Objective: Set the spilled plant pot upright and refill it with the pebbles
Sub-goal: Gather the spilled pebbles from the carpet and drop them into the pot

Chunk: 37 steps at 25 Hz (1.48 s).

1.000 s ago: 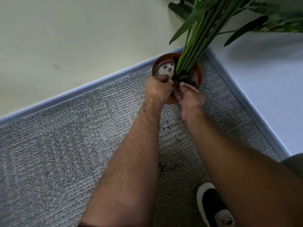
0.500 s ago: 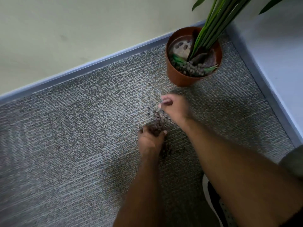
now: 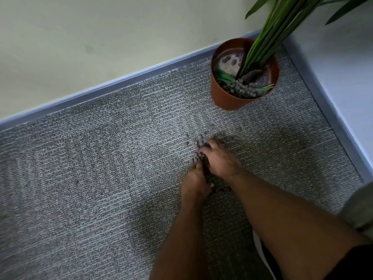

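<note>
- Pot (image 3: 230, 98) stands upright in the corner, part-filled; loose pebbles (image 3: 198, 146) lie on the carpet (image 3: 101, 178), well apart from it.
- Risk: pebbles are small and round, so a loose scoop likely sheds some on the carry.
- Risk: strays sit beyond the pile and are easy to miss on grey pile.
- Left hand (image 3: 194, 183) and right hand (image 3: 220, 158) are down on the carpet, touching, cupped around the pile.
- Can't tell if either hand has closed on pebbles.
</note>
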Available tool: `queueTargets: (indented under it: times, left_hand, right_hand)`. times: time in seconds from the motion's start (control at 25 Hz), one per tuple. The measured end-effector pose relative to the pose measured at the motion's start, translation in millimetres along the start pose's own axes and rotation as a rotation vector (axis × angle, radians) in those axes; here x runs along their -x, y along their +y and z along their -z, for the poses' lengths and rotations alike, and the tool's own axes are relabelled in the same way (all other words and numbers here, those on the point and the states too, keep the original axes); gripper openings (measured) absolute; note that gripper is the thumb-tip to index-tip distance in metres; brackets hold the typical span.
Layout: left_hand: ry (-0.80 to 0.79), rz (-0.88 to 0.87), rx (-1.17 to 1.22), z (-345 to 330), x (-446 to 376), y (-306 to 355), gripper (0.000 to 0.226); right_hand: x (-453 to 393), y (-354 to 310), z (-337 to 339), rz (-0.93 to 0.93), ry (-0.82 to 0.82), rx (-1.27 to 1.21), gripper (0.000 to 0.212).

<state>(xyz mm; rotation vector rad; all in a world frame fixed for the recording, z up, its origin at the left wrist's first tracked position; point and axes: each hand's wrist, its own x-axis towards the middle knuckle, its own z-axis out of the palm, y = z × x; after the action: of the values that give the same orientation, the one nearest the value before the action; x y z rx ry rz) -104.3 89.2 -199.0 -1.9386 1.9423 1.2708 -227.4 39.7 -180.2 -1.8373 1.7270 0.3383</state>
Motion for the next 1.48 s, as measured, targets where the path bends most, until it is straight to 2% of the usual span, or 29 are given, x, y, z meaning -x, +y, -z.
queueTargets:
  times: [0.16,0.32,0.44,0.6,0.68,0.84,0.96,1.04,1.24,1.32,1.48]
  left_hand:
    - [-0.027,-0.008,-0.215,-2.6,6.9,7.6,0.101]
    - [-0.026,0.006,-0.354,-9.8,14.3,18.3,0.098]
    - [-0.031,-0.025,-0.339,-6.6,13.8,19.4,0.079]
    - [-0.057,-0.081,-0.354,-7.1,11.5,18.1,0.055]
    - [-0.094,-0.112,-0.368,-6.3,11.4,18.9,0.045]
    - [-0.158,-0.239,-0.493,-3.9,8.0,16.5,0.039]
    - [-0.191,-0.269,-0.492,-2.7,9.9,17.3,0.039]
    - [-0.21,-0.266,-0.464,-2.0,10.4,16.4,0.041]
    - [-0.26,-0.175,-0.259,3.8,0.1,6.5,0.032]
    - [-0.245,-0.143,-0.181,1.8,-5.1,2.9,0.024]
    - [-0.206,-0.028,0.067,-0.6,-6.4,3.0,0.013]
  right_hand:
    - [0.2,2.6,5.7,0.056,-0.052,0.043,0.064]
    - [6.0,-0.3,-6.1,0.153,-0.129,0.094,0.04]
    - [4.7,3.0,-9.5,0.176,-0.161,0.125,0.033]
    - [6.7,1.9,-3.2,0.187,-0.107,0.164,0.026]
    - [8.4,4.6,-4.4,0.141,-0.067,0.095,0.025]
    - [1.0,6.2,-3.8,-0.083,0.269,-0.483,0.011]
    - [-5.3,1.2,15.7,-0.212,0.429,-0.961,0.022]
    - [-13.2,-9.7,37.6,-0.234,0.549,-1.244,0.027]
    - [-40.0,-16.7,107.9,-0.304,1.027,-1.829,0.026]
    - [-45.0,-7.1,121.9,-0.348,1.09,-1.959,0.029]
    - [-41.6,5.7,117.1,-0.435,1.059,-2.027,0.032]
